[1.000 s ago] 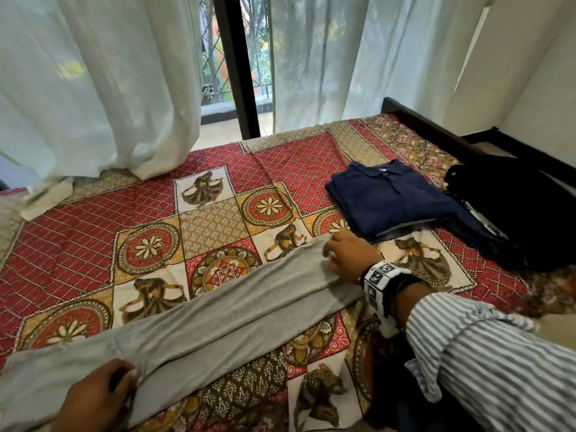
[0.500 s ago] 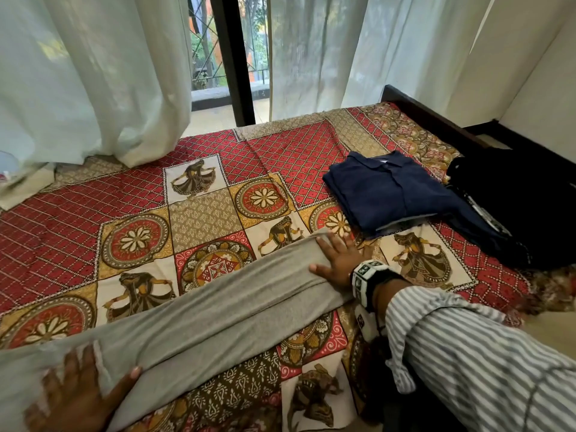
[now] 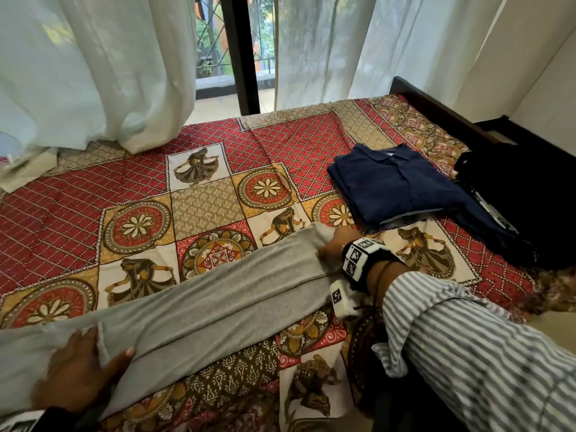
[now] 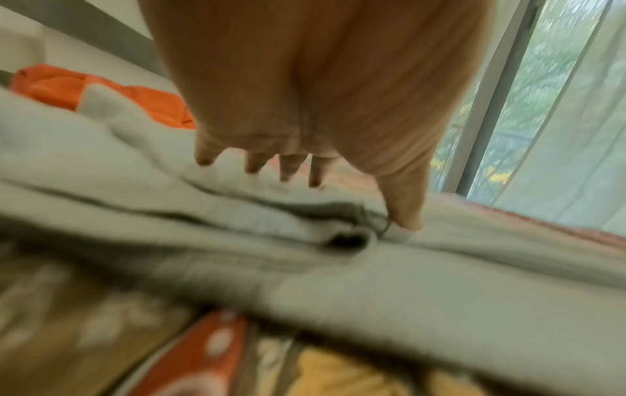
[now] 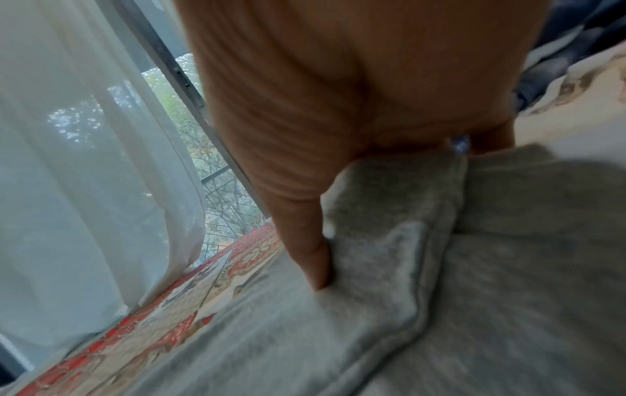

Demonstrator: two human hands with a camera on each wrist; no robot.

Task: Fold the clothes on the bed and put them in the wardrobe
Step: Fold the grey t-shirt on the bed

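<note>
While flattening grey garment (image 3: 199,294) lengthwise: left hand (image 3: 78,375) pressing flat, right hand (image 3: 335,244) pinching end beside navy shirt (image 3: 396,185). Next, probably: fold end across.

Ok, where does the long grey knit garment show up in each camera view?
Head: grey garment, a long band across the lower middle of the patterned bedsheet.
Left wrist: bunched folds under the left hand.
Right wrist: lower right, end gripped by the right hand.
Shared landmark: white curtain.

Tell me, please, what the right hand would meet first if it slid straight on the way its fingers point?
Probably the folded navy shirt; the right hand, gripping the grey garment, points roughly toward it, though depth is unclear.
</note>
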